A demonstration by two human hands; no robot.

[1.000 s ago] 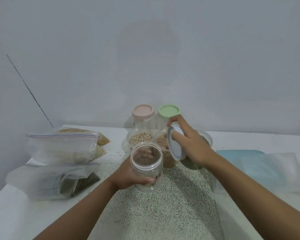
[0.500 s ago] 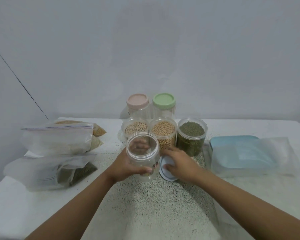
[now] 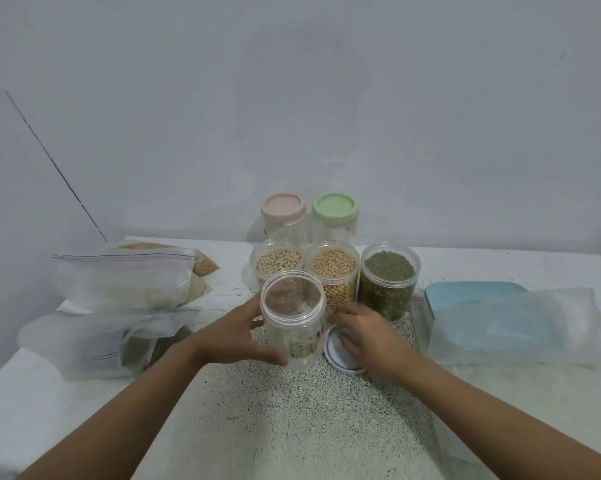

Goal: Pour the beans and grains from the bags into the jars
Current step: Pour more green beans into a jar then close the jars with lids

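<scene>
1. No words to read anywhere. Small picture label low on the empty jar (image 3: 294, 323), too blurry to make out.
2. Left grip (image 3: 233, 336) curled round that jar, thumb in front, holding it upright at the middle of the speckled surface (image 3: 292, 427).
3. Right grip (image 3: 372, 337) palm down on a white lid (image 3: 340, 355) just right of the jar. Blurry, so cannot tell if pinching or letting go.
4. Just behind: open jars of spotted beans (image 3: 278, 263), yellow beans (image 3: 332, 268) and green beans (image 3: 389, 271).
5. Bags (image 3: 126, 282) piled at the left.
</scene>
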